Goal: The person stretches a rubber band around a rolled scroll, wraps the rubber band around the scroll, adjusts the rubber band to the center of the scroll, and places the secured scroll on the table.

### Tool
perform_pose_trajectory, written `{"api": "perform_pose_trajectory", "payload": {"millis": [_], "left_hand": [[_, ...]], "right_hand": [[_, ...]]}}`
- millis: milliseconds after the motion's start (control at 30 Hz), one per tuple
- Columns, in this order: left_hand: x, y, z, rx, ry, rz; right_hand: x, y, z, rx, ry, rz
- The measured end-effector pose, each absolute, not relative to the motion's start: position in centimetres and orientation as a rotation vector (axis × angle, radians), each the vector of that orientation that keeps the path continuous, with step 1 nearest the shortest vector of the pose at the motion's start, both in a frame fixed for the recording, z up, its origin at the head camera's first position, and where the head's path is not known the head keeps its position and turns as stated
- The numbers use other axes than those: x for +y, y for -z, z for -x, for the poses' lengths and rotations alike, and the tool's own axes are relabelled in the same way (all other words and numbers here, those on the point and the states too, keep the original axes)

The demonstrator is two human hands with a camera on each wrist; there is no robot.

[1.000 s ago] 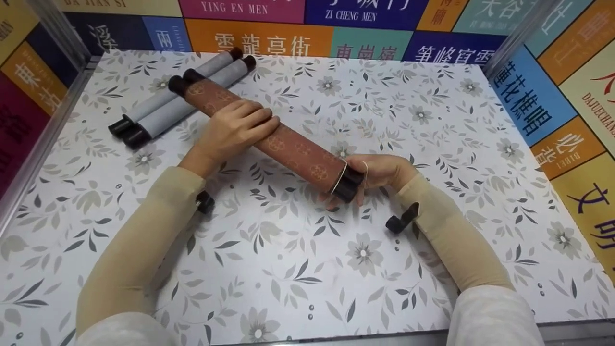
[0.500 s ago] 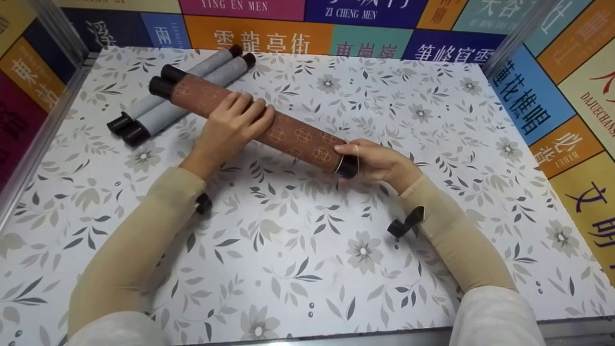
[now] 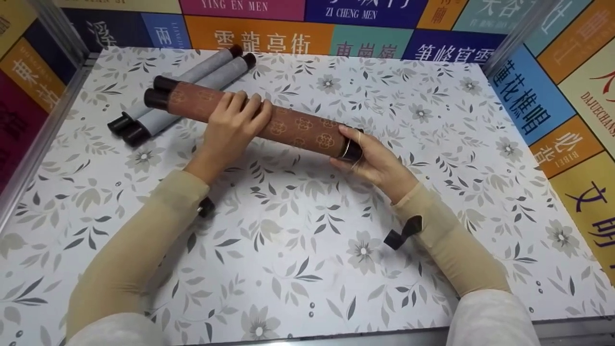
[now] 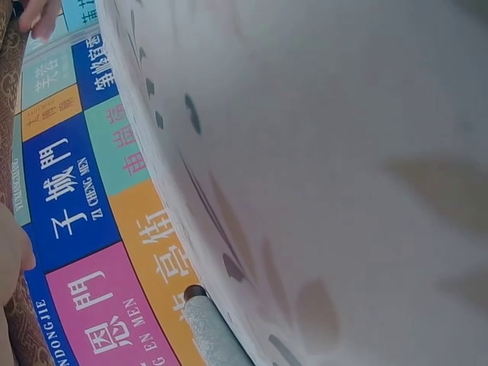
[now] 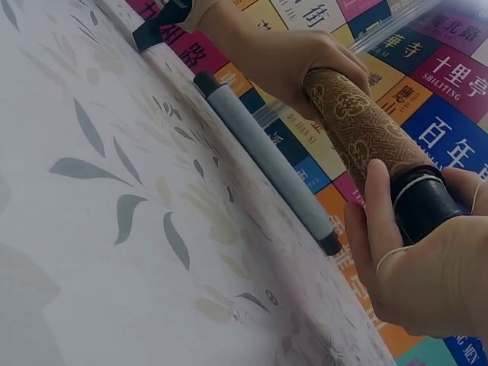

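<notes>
A brown scroll [image 3: 302, 127] with gold flower outlines, rolled from both sides into two rolls with black end knobs, is held slightly tilted above the table. My left hand [image 3: 235, 122] grips it near the middle from above. At its right end my right hand [image 3: 379, 158] holds the scroll between thumb and fingers. A thin pale elastic band or string [image 5: 421, 180] loops over the black knobs [image 5: 427, 210] and also round fingers of the right hand. In the left wrist view only part of the scroll's edge and fingers show.
Behind and under the brown scroll's left end, a grey scroll [image 3: 228, 72] with black knobs lies on the flower-patterned table [image 3: 288, 240]. Panels with coloured blocks of writing [image 3: 259, 38] stand along the back and sides. Black straps [image 3: 403, 232] hang at both wrists.
The brown scroll's right end has risen, so the scroll lies more level, and its left end has shifted left. The right hand has moved up with it, its thumb now on the scroll's upper edge.
</notes>
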State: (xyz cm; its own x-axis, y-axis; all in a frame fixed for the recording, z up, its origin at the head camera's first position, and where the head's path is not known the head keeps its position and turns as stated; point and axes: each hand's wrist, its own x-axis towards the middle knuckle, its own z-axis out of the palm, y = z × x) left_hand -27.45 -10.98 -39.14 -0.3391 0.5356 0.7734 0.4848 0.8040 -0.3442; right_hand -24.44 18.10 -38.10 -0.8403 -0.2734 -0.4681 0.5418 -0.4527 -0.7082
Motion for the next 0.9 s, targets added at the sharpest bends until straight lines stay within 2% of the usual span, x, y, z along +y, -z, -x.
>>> {"api": "perform_pose_trajectory", "payload": {"millis": [333, 500, 767, 900], "left_hand": [[-11.0, 39.1, 27.2, -1.988, -0.084, 0.769], [-10.8, 39.0, 27.3, -1.949, -0.114, 0.744], [-10.2, 39.1, 27.0, -1.988, -0.133, 0.724], [-10.6, 39.3, 26.9, -1.965, -0.116, 0.759]], "right_hand": [[19.6, 38.0, 24.6, 1.287, 2.146, -0.226], [19.6, 38.1, 24.6, 1.3, 2.121, -0.267], [18.1, 38.1, 24.8, 1.268, 2.339, -0.453], [18.2, 38.3, 24.8, 1.316, 2.322, -0.378]]}}
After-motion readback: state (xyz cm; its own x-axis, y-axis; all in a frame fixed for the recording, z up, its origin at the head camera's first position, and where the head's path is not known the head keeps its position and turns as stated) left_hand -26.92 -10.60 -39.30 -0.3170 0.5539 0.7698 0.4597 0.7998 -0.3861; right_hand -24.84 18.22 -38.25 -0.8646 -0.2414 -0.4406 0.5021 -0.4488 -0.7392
